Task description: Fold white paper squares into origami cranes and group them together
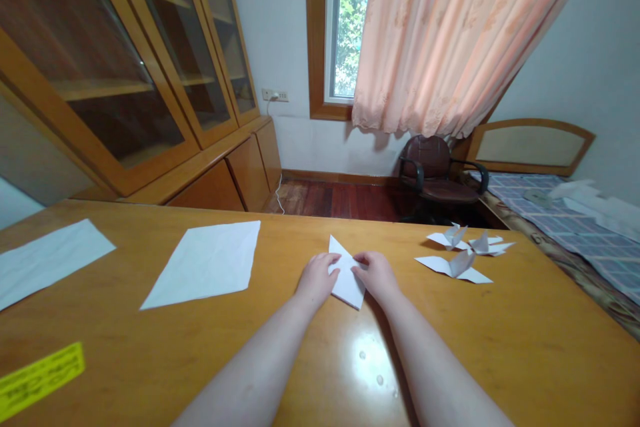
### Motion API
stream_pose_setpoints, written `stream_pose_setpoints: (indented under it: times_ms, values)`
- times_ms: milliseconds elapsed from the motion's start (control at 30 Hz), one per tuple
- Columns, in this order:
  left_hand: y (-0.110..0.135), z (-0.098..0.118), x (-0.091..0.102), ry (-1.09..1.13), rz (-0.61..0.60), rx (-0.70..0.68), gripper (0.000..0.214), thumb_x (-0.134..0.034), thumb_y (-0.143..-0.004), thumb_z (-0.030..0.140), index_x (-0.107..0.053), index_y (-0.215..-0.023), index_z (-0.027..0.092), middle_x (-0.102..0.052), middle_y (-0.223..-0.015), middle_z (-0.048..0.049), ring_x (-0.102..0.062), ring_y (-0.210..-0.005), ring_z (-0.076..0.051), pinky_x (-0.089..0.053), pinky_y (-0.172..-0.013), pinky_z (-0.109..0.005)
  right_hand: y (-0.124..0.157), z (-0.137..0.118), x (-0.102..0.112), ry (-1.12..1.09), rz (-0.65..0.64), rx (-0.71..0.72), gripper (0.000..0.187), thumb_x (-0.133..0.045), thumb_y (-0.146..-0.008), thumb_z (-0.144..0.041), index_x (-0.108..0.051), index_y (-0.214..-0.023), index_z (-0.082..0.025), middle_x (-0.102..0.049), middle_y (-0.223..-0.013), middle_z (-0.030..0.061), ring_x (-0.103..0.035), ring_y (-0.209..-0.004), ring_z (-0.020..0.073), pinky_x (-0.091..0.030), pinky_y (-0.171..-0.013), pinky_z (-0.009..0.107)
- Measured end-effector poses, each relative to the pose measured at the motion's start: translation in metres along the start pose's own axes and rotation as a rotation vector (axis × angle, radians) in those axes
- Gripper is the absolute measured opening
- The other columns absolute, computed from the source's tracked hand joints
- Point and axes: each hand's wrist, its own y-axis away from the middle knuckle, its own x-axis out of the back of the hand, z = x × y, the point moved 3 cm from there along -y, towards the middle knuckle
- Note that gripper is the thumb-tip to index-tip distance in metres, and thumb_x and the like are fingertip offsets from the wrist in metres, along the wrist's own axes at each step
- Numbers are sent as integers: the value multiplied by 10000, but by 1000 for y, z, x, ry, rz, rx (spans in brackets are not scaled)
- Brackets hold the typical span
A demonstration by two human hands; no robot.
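Note:
A folded sheet of white paper [347,285] lies on the wooden table in front of me, pointed at its far end and several layers thick at the near edge. My left hand [319,275] grips its left edge, thumb and fingers bent over the paper. On the opposite edge, my right hand [376,273] holds it the same way, fingertips on top. The undersides of both hands are hidden. To the right stand folded paper cranes [455,265], white with spread wings, several pieces close together.
Left of my hands lies a flat white sheet [210,263], with another sheet [55,260] farther left. A yellow label [43,380] is on the table [165,360] at near left. Beyond the table are a brown armchair [435,163], a bed [555,213] and a glass-fronted cabinet [210,140].

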Motion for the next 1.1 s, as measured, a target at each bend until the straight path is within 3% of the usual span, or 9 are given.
stream_pose_setpoints:
  times_ms: [167, 367, 600, 900, 1100]
  values:
    - [4, 7, 3, -43, -23, -48, 279, -579, -767, 200, -650, -1036, 218, -653, -1063, -33, -549, -1000, -204, -402, -918, -328, 3, -6, 0, 96, -36, 135, 161, -605, -756, -232, -700, -886, -245, -656, -979, 41, -510, -974, 206, -348, -884, 327]
    - [8, 17, 4, -77, -87, -79, 263, -572, -782, 279, -650, -1029, 234, -624, -1116, -38, -502, -1077, -218, -363, -956, -356, 3, -5, -2, 87, -47, 125, 159, -578, -778, -228, -709, -862, -256, -644, -999, 39, -502, -994, 206, -332, -900, 333]
    - [13, 23, 3, -133, -180, -131, 543, -671, -692, 392, -535, -1211, 312, -485, -1323, -26, -378, -1226, -271, -252, -1038, -440, 2, -4, -2, 98, -36, 102, 181, -555, -783, -231, -705, -882, -242, -636, -1036, 52, -505, -1020, 219, -336, -916, 346]
    - [11, 21, 5, -145, -94, -97, 189, -618, -756, 346, -600, -897, 221, -580, -1001, -32, -490, -1011, -224, -366, -892, -353, 2, -6, -1, 95, -31, 123, 165, -569, -777, -248, -695, -881, -222, -653, -1000, 54, -518, -997, 212, -336, -904, 330]
    - [13, 25, 8, -166, -116, -73, 212, -656, -717, 355, -576, -850, 211, -569, -984, -39, -494, -1008, -230, -365, -898, -361, 3, -9, 0, 94, -39, 124, 184, -583, -771, -269, -681, -915, -208, -661, -980, 57, -527, -985, 212, -345, -889, 321]
